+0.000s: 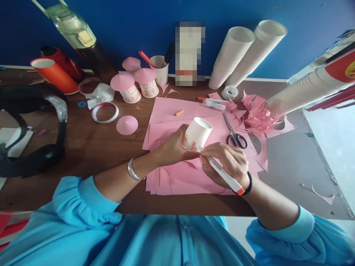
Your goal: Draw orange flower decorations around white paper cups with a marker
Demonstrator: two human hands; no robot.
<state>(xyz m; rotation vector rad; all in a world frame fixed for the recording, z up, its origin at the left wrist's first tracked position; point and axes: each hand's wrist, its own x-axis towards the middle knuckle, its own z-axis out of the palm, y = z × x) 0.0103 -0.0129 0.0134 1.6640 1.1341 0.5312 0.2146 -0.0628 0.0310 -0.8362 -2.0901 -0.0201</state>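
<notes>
A white paper cup (200, 131), tilted with its base up, is in my left hand (174, 147), whose fingers wrap round its lower left side. Orange-red flowers are drawn on the cup near its rim. My right hand (226, 162) grips a white marker (223, 175) with an orange end, its tip at the cup's drawn side. Under both hands lie stacked pink paper sheets (166, 129). Black-handled scissors (233, 135) rest open on the sheets to the right, and a small orange cap (179, 112) lies above the cup.
Decorated cups with pink cone roofs (145, 76) stand at the back left near a loose pink cone (127, 125) and a tape roll (105, 112). Tall cup stacks (233, 55) rise behind, with crumpled pink scraps (259, 114) at the right and a black headset (59, 125) far left.
</notes>
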